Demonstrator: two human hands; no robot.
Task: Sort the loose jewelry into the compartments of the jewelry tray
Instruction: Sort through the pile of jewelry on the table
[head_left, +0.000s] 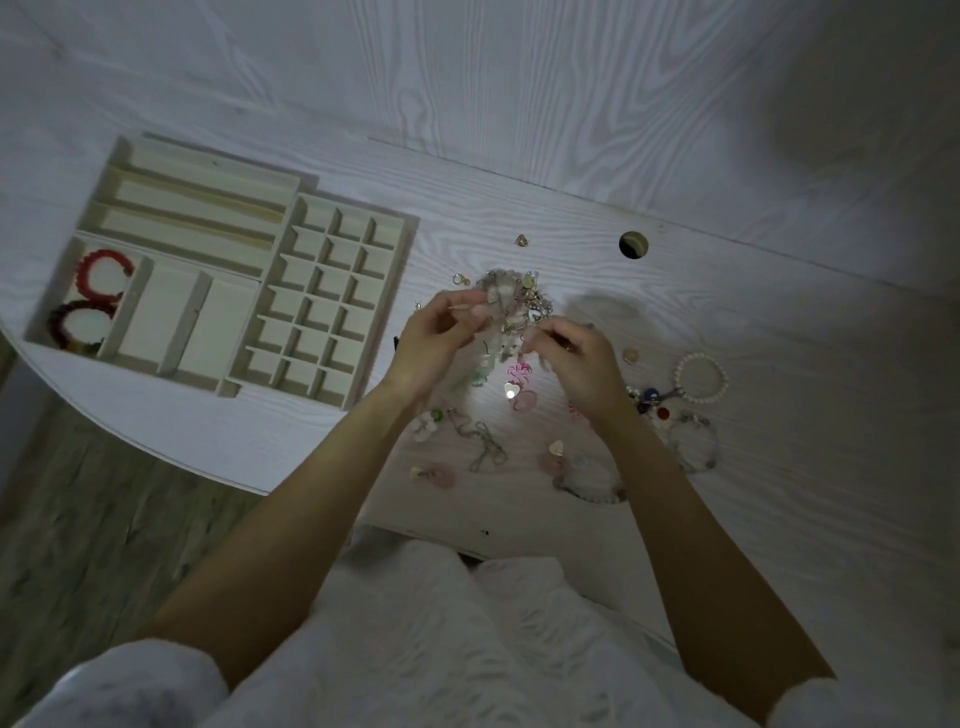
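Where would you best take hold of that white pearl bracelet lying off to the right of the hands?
Probably from straight above. The white pearl bracelet lies flat on the table as an open ring, so pinching one stretch of beads, a finger inside the loop and the thumb outside, looks easiest. Its far right arc seems best, since its lower left side touches a cluster of coloured charms.

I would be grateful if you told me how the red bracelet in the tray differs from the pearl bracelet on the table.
The red bracelet lies already sorted in a left compartment of the jewelry tray; the pearl bracelet lies loose on the table, right of the right hand. The red bracelet is dark; the pearl bracelet is whitish. Both are beaded rings lying flat, untouched by either hand.
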